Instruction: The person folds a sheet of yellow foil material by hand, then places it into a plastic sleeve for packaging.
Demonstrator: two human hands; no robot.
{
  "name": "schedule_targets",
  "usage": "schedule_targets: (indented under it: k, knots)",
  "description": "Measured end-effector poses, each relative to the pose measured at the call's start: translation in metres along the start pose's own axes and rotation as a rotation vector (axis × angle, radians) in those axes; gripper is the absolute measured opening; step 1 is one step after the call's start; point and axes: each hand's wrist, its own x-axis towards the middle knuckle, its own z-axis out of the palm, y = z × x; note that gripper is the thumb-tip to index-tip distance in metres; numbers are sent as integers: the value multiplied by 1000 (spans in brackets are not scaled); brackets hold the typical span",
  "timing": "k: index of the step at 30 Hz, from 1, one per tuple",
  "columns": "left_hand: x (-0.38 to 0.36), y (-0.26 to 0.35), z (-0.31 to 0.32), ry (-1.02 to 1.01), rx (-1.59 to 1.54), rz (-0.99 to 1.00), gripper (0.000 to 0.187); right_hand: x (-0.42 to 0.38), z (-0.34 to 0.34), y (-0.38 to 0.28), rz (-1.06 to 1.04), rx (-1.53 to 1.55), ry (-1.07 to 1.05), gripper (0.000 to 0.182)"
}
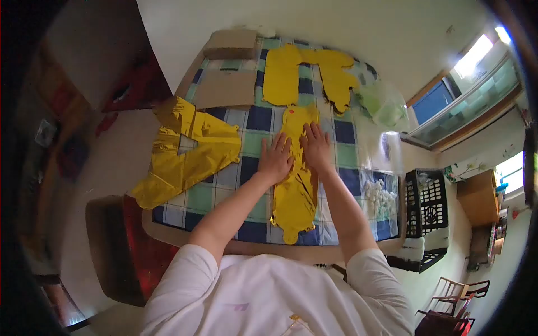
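A long yellow foil piece (294, 204) lies lengthwise on the checked cloth in front of me, with a small red mark near its far end. My left hand (276, 158) rests flat on its left edge, fingers spread. On its right side my right hand (318, 147) lies with the fingers apart, palm down. Creases show in the foil between and below the hands. To the left is a yellow foil piece shaped like an A (204, 159), partly over the table edge. Beyond my hands lies another yellow foil shape (282, 75).
Cardboard pieces (227, 89) lie at the far left of the table (252, 215). Clear plastic with green material (384, 103) is at the far right, and a bag of small white items (380, 199) is nearer. A black crate (426, 204) stands beside the table's right edge.
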Motion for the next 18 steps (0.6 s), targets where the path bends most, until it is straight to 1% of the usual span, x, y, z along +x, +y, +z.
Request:
schedule_targets:
  k: [5,7,8,11,14,18]
  knots:
    - [-12,6,-26,-110,-40,-31,63,-4,-2,-2,-23,2,29,48]
    - [-26,8,-32,-135,-32,-8,63,-2,-6,-3,-47,-23,33,49]
    - [-32,7,-32,-143,-29,4,63,-2,4,0,-15,6,68,49]
    - [-75,3,-22,-59,28,126,63,1,14,7,9,0,32,51]
    - [-124,7,-38,-77,-21,195,62,3,21,12,-41,-115,14,52]
    - [-166,8,-52,-141,-42,199,63,3,19,10,-16,-58,7,54]
